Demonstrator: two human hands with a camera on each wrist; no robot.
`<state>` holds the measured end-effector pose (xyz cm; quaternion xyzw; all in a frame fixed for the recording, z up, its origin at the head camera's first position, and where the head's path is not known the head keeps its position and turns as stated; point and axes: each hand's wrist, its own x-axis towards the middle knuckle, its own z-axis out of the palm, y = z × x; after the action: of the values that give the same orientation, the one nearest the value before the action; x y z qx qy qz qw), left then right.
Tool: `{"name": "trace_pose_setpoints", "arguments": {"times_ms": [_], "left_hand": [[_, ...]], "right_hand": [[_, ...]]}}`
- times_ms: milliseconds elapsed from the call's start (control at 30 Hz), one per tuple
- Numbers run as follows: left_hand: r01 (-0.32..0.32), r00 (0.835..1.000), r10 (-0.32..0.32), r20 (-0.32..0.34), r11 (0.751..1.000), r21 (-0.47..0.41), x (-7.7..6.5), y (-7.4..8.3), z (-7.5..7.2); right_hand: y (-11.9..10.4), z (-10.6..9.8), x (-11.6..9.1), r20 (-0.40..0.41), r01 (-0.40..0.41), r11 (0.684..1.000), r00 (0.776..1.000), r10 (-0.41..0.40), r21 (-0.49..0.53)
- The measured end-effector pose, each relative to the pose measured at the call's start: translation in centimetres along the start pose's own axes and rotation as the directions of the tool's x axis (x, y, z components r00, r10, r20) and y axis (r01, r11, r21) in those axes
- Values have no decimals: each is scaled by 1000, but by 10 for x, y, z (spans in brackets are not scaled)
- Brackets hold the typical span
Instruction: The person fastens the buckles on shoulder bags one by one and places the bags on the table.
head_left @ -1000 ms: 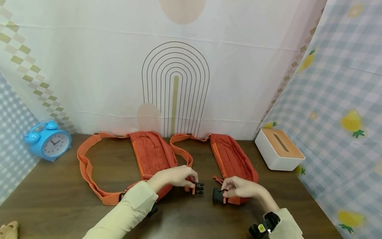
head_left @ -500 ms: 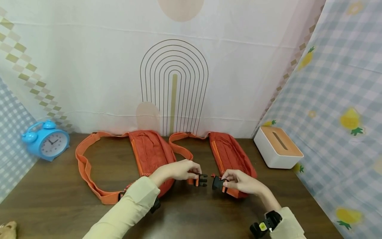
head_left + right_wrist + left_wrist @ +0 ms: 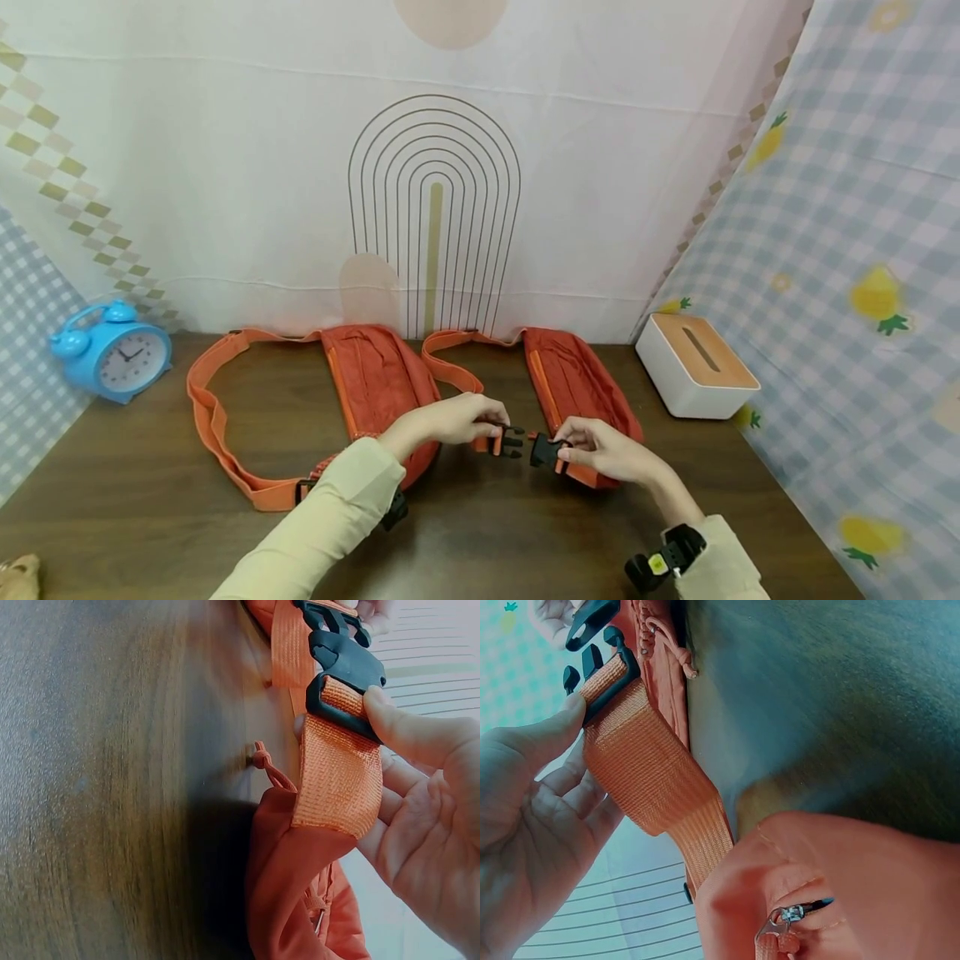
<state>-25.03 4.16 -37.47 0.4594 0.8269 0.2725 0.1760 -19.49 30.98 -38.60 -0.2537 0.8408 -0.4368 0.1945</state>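
Two orange-red waist bags lie on the table, a left bag and a right bag. My left hand pinches a black pronged buckle half on an orange strap. Facing it, my right hand pinches a black buckle socket at the right bag's near end, its thumb at the socket's base in the right wrist view. A small gap separates prongs and socket in the head view. Zipper pulls with cords hang from both bags.
At the left stands a blue alarm clock. A white tissue box with a wooden lid sits at the back right. The left bag's looped strap spreads over the brown table. A patterned cloth hangs behind.
Both hands have lifted slightly away from the person and drawn closer together. The gap between the pronged buckle half and the socket has narrowed.
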Motion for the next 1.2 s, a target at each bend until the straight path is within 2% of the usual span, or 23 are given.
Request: {"name": "trace_pose_setpoints", "arguments": {"times_ms": [233, 733, 1200], "left_hand": [[-15, 1000, 15, 9, 1000, -4, 3, 1, 0], [-50, 999, 50, 10, 999, -7, 6, 6, 1], [30, 999, -30, 27, 999, 11, 8, 8, -1]], "right_hand": [[-2, 2, 2, -17, 49, 999, 999, -49, -5], [-6, 7, 6, -27, 48, 998, 998, -49, -44], [-10, 10, 15, -25, 24, 997, 999, -26, -76]]}}
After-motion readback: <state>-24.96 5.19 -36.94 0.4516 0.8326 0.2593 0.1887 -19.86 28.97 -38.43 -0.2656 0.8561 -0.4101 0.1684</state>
